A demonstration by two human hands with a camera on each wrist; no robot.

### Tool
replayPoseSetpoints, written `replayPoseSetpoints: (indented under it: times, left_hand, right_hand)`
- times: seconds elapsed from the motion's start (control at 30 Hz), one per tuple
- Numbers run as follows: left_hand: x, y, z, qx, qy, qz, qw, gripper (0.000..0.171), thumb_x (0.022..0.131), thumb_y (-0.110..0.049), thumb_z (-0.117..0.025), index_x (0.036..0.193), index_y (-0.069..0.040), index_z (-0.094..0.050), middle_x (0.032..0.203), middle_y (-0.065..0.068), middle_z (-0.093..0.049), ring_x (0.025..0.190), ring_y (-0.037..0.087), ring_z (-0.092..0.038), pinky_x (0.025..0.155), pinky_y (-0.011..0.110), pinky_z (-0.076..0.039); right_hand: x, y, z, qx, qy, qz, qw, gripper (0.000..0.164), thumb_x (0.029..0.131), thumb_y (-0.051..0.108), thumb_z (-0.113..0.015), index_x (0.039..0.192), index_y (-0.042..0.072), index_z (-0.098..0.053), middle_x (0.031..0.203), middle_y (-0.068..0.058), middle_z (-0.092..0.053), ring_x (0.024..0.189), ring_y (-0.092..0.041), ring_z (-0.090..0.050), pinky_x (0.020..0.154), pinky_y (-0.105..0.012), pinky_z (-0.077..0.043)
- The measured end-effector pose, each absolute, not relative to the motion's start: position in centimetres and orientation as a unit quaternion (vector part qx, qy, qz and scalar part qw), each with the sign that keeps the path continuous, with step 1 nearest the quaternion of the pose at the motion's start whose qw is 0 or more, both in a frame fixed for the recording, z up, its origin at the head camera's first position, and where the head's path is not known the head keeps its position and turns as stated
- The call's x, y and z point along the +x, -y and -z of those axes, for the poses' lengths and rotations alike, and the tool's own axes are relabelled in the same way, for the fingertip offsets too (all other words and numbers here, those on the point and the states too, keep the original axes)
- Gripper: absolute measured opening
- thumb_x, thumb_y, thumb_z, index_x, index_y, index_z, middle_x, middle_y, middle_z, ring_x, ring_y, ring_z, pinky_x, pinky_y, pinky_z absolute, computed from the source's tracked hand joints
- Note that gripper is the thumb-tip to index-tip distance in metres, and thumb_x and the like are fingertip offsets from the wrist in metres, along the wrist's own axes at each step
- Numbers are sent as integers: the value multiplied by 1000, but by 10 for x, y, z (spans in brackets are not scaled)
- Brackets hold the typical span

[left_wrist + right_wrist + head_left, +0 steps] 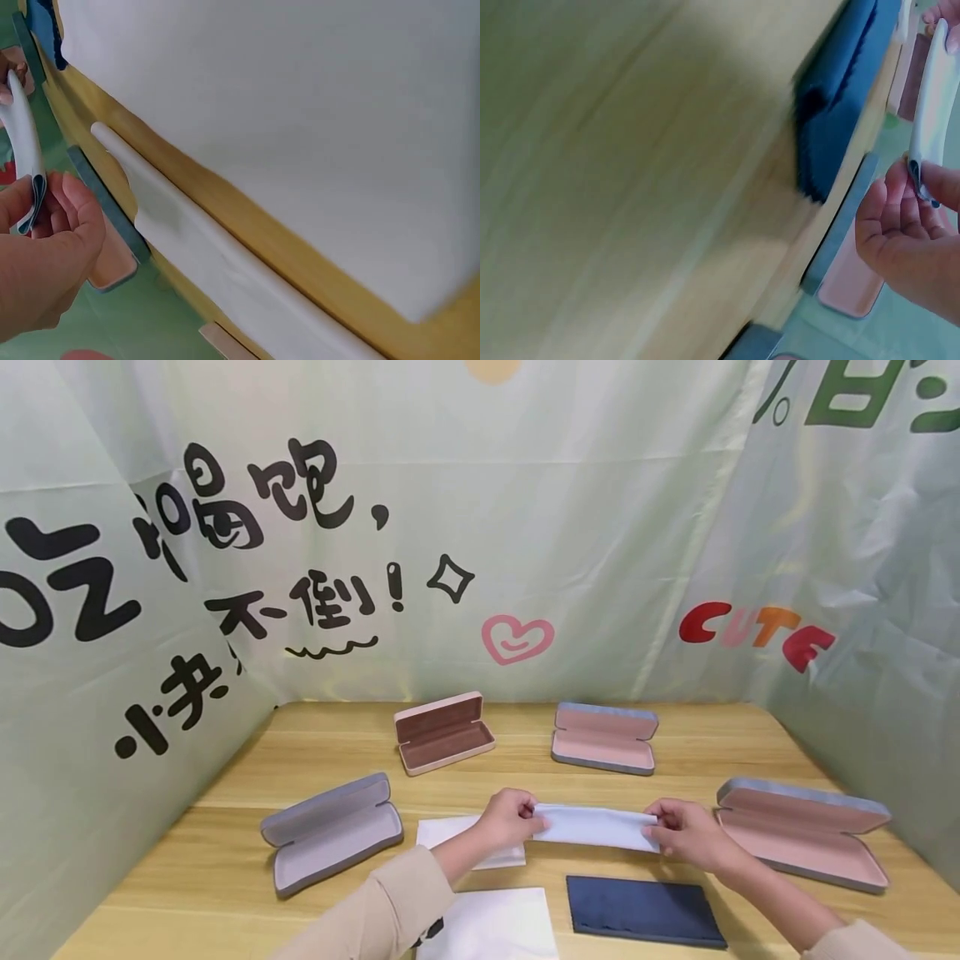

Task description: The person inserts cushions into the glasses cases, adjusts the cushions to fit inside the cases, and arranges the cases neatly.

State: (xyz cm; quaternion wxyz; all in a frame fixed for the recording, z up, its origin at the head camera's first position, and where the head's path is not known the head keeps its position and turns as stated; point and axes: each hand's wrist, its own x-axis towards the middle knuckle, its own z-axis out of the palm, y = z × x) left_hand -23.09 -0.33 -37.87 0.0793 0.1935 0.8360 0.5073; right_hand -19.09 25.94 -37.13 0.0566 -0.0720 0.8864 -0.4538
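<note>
A pale blue folded cloth is stretched flat between both hands, above the table. Its left end is pinched by the left hand, its right end by the right hand. In the left wrist view the cloth's folded layers show a dark blue inner side at the thumb. Layered folds show in the right wrist view too. Below the right hand lies a dark blue folded cloth with zigzag edges. White folded cloths, one farther off and one nearer, lie by the left forearm, which partly covers them.
Open glasses cases stand around the hands: a grey-lilac one at left, a brown-lined one at back, a blue one with pink lining beside it, and another pink-lined one at right. Printed curtains hang behind the wooden table.
</note>
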Motion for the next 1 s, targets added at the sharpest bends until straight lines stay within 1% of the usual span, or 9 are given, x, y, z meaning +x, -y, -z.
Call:
replayPoseSetpoints:
  times: [0.3, 0.57, 0.77, 0.9, 1.0]
  left_hand:
    - [-224, 21, 378, 185, -827, -525, 78, 13, 80, -2, -67, 78, 9, -59, 61, -1, -47, 55, 7, -46, 50, 15, -39]
    - [-218, 41, 375, 171, -821, -537, 84, 13, 81, -1, -66, 80, 11, -60, 64, 3, -57, 56, 5, -48, 53, 18, -46]
    - [-212, 55, 376, 151, -821, -543, 91, 14, 81, -2, -66, 79, 8, -58, 64, -2, -52, 59, 5, -49, 58, 22, -52]
    - [-208, 65, 377, 135, -821, -547, 93, 14, 81, -3, -66, 78, 7, -57, 63, -3, -49, 60, 7, -48, 59, 22, -51]
    - [-205, 73, 377, 128, -823, -546, 92, 15, 82, -4, -66, 78, 7, -57, 62, -3, -49, 60, 7, -48, 58, 22, -50]
  right_hand:
    - [-188, -238, 366, -17, -878, 473, 71, 17, 88, 4, -59, 99, -8, -56, 66, 0, -46, 57, -12, -46, 50, -23, -41]
    - [-189, -222, 362, -16, -871, 486, 75, 18, 86, 8, -63, 95, -6, -57, 66, 1, -49, 60, -14, -48, 52, -24, -43]
    - [-189, -209, 362, -25, -864, 496, 80, 17, 85, 7, -64, 94, -7, -58, 66, -1, -51, 61, -14, -50, 53, -24, -45]
    - [-189, -200, 362, -28, -860, 502, 86, 17, 86, 8, -64, 94, -6, -57, 66, -1, -51, 60, -14, -50, 53, -23, -44]
    - [-190, -193, 362, -29, -857, 507, 88, 17, 86, 9, -64, 92, -5, -57, 66, -1, -51, 59, -13, -51, 53, -24, -44]
